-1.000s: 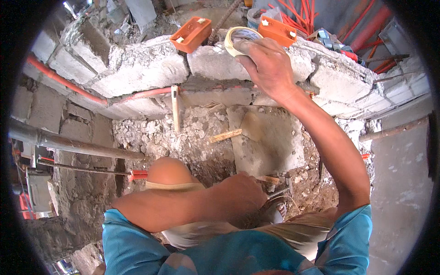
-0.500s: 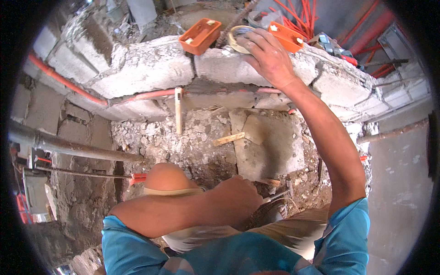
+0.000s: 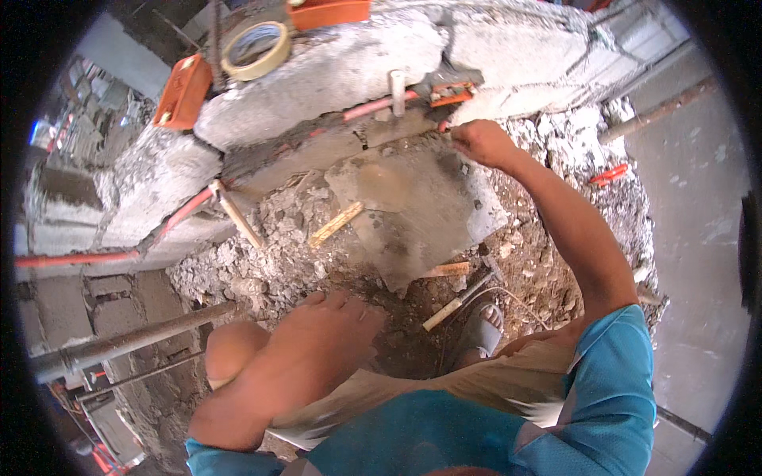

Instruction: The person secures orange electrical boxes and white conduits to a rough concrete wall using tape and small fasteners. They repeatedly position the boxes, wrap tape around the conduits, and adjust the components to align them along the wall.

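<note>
My right hand point(image 3: 482, 144) reaches to the foot of the broken wall, its fingers closed close to a short red pipe end point(image 3: 444, 127). What the fingers hold, if anything, is hidden. An orange electrical box point(image 3: 451, 94) sits in the wall just above, beside a red conduit point(image 3: 369, 108). My left hand point(image 3: 337, 329) hangs loosely beside my bent knee, slightly blurred, fingers extended and nothing seen in them. A roll of cream masking tape point(image 3: 274, 57) lies on the wall top between two more orange boxes, one at its left point(image 3: 182, 91), one at its right point(image 3: 329, 12).
A hammer point(image 3: 460, 303) lies on the rubble near my sandalled foot point(image 3: 486, 329). Wood scraps point(image 3: 336, 224) rest around a flat concrete slab point(image 3: 421, 206). A metal pipe point(image 3: 131, 343) juts in from the left. Orange-red pieces point(image 3: 609, 175) lie at the right.
My right hand has left the tape roll and come down to the wall's foot. My left hand has shifted left toward the knee. The view has swung right.
</note>
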Demonstrator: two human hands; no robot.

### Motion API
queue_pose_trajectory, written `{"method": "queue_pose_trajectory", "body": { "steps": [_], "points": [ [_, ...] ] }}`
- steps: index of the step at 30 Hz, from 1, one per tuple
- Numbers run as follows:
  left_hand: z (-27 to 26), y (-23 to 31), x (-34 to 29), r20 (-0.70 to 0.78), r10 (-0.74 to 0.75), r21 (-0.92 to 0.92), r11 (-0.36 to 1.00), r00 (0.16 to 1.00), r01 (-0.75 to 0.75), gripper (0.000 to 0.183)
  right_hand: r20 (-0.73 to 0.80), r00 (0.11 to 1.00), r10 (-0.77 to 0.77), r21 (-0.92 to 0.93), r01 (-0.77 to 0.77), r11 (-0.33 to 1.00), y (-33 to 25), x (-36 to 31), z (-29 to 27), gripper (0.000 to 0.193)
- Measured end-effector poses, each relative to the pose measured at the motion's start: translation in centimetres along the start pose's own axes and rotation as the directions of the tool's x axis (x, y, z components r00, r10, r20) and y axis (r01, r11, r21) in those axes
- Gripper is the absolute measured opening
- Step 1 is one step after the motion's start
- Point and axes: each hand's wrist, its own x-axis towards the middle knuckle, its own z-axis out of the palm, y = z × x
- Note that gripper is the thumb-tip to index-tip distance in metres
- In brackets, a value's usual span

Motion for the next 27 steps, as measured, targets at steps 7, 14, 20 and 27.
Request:
{"method": "queue_pose_trajectory", "body": {
  "steps": [7,14,20,27],
  "points": [
    [-2.9,2.3,3.0,0.093,-0.129,0.002,0.992,0.987,0.129,0.047,0.021,0.934,0.357,0.17,-0.355,0.919,7.5,-2.9,1.0,0.035],
    [-1.9,1.5,5.6,0.078,-0.277,0.028,0.961,0.958,0.275,0.052,-0.168,0.911,0.377,0.295,-0.318,0.901,3.9,-0.5,0.2,0.05],
    [-1.5,2.7,5.6,0.091,-0.172,0.008,0.985,0.981,0.172,0.056,-0.221,0.932,0.286,0.214,-0.24,0.947,3.2,0.5,3.4,0.06],
    [-1.2,2.7,4.9,0.075,-0.166,0.031,0.986,0.983,0.164,0.054,-0.067,0.952,0.299,0.147,-0.287,0.947,2.1,1.5,3.1,0.065]
  ]
}}
